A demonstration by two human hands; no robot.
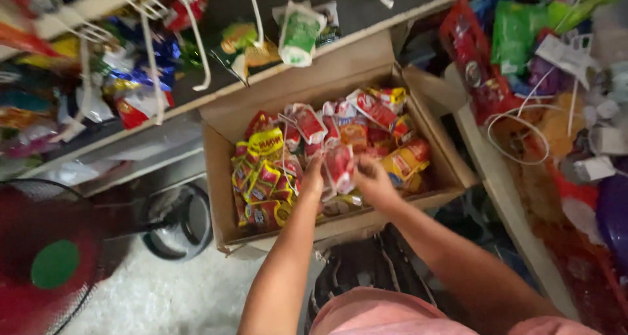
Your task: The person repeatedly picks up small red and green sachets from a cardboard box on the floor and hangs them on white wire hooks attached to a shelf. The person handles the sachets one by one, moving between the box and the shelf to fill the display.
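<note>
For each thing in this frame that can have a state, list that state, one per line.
cardboard box: open, flaps folded out, full of packets
red and white sachet: held between both hands over the box
left hand: gripping the sachet's left edge
right hand: closed on the sachet's right edge
yellow and red packets: lying loose in the box's left half
red fan: blurred, cannot tell if spinning

the box (226, 153) stood open on top, so the way in from above was free. sachets (268, 171) filled it nearly to the rim, leaving little room among them. both hands, left (313, 178) and right (371, 178), came in over the low near wall. the raised back flap (340, 60) barred the far side. packed shelves (536, 113) crowded the right, hanging hooks (154, 54) the left.
</note>
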